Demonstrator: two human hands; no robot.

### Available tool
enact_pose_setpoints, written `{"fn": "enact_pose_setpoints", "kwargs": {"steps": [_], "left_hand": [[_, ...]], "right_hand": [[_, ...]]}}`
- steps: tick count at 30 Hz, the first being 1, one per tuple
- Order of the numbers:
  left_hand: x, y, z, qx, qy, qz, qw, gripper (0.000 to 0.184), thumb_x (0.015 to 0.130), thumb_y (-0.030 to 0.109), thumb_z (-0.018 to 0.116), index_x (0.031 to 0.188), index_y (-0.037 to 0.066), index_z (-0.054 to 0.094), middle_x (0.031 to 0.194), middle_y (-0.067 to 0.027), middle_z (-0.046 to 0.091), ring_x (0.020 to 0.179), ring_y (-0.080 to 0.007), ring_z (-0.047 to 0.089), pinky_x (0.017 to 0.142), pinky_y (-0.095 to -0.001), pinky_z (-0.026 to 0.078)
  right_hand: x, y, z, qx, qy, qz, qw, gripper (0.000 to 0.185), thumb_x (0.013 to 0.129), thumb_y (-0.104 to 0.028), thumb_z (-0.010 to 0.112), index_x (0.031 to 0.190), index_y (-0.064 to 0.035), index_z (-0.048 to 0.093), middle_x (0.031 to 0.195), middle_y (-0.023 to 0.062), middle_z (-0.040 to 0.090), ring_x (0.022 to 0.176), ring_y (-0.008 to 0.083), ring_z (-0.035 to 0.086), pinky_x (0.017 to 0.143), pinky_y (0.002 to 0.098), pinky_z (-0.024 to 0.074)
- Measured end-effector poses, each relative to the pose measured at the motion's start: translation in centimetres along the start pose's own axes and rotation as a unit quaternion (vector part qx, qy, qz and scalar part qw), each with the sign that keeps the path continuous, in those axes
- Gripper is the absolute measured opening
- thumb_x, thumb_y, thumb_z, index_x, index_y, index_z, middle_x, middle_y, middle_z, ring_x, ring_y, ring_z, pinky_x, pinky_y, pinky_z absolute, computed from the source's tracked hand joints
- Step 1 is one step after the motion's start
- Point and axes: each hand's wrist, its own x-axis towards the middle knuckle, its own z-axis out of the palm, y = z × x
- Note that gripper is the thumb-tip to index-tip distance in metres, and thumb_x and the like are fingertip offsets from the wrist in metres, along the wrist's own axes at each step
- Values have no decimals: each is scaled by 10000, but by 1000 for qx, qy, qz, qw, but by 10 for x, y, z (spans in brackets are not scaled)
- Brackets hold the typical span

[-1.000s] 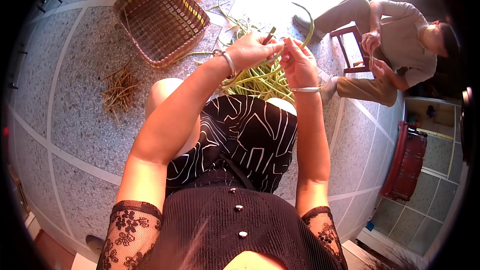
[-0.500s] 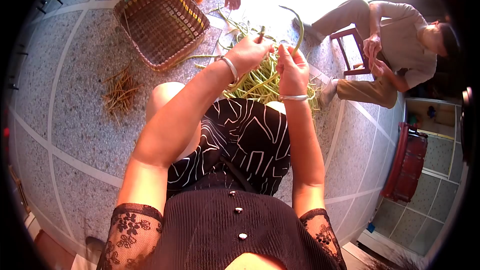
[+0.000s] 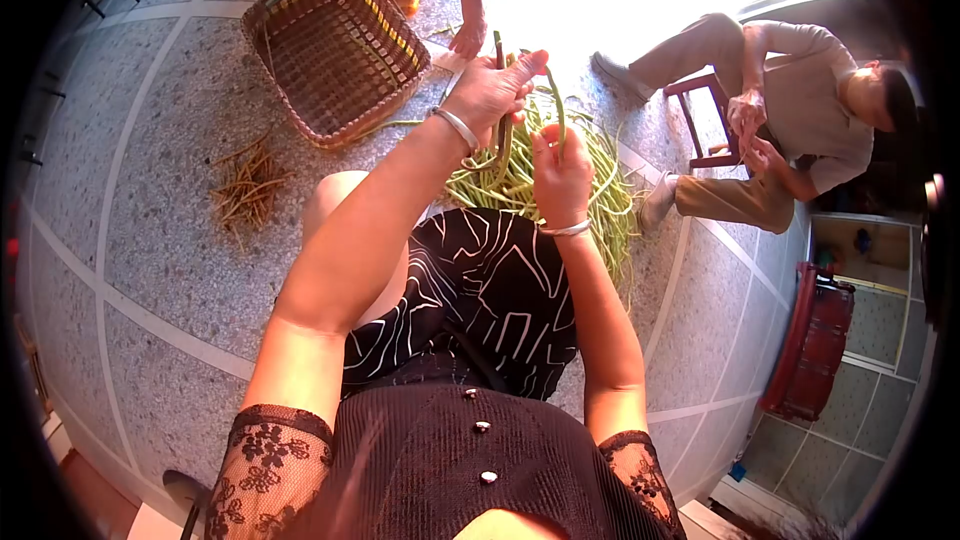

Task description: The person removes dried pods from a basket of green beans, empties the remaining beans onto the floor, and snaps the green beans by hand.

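Observation:
My left hand (image 3: 492, 98) is closed round a few long beans (image 3: 503, 152), one of them dark, which stick out above the fist and hang below it. To its right, my right hand (image 3: 562, 178) pinches a single green long bean (image 3: 559, 112) between thumb and fingers. The bean stands upright and its upper end reaches the left hand's fingertips. Below and behind both hands lies a loose pile of long beans (image 3: 605, 180) on the floor.
A woven basket (image 3: 330, 50) stands at the upper left, with brown dry stalks (image 3: 247, 190) on the floor below it. Another person's hand (image 3: 468, 38) reaches down beyond my left hand. A person (image 3: 820, 110) sits at the right on a wooden stool (image 3: 700, 120).
My right hand has moved down and slightly left, and its bean now stands straighter. My left hand has turned, its thumb now pointing right, with more bean length showing below it.

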Motion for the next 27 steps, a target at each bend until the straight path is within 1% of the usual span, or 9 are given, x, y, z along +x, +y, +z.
{"fn": "enact_pose_setpoints", "kwargs": {"steps": [1,4,5,8,9,14,18,23,27], "left_hand": [[0,1,-1,12,-1,2,1000,239,878,276,570,872,37,573,577,67,401,448,-21,325,429,-192,327],[-6,9,-2,0,-44,14,999,191,899,213,532,897,31,588,577,73,403,448,-18,310,444,-179,305],[-8,11,0,29,-31,17,999,181,905,170,497,917,23,602,573,77,402,449,-15,303,446,-177,286],[-11,12,0,74,-73,39,994,191,903,164,491,901,18,613,564,78,391,449,-13,302,446,-183,278],[-12,13,2,93,-68,32,993,202,900,176,489,895,25,623,557,78,386,453,-15,303,450,-193,274],[-16,13,7,173,-87,-6,981,205,889,216,515,897,47,630,558,77,398,467,-29,326,460,-196,288],[-15,11,6,215,-107,-3,971,207,878,232,534,882,52,636,558,75,402,476,-30,345,463,-188,301],[-11,8,3,258,-111,-11,960,207,871,248,557,912,65,644,578,80,425,484,-19,357,449,-182,299],[-6,5,4,289,-93,41,952,215,861,280,590,962,101,654,641,94,483,498,6,364,438,-166,279]], "right_hand": [[0,5,2,-20,0,-20,1000,94,793,-81,570,852,-19,531,774,167,531,674,338,520,606,403,422],[1,-3,-4,-50,-46,-37,997,97,793,-87,568,841,-14,526,782,158,523,726,343,526,624,424,416],[1,0,-6,-45,-91,-26,994,153,767,-59,559,912,-13,538,854,169,541,817,352,536,706,416,435],[4,-1,-15,-50,-98,-160,981,287,731,-19,535,1018,-15,534,962,183,545,924,353,530,806,402,435],[7,-1,-22,-23,-129,-122,984,404,699,4,516,1102,-24,512,1053,192,530,996,346,516,877,391,417],[45,-30,-52,-27,-14,-182,983,297,821,-19,482,1105,-56,561,937,164,592,826,317,586,706,369,465],[72,-36,-66,-119,-74,-303,943,300,829,-60,515,1119,-109,578,953,94,615,783,272,609,658,342,487],[84,-35,-74,-200,-130,-348,907,236,779,-27,523,992,-97,594,882,68,612,732,265,615,632,349,501],[87,-36,-75,-216,-138,-376,890,156,752,-31,535,892,-94,562,801,72,573,695,277,598,592,368,490]]}}
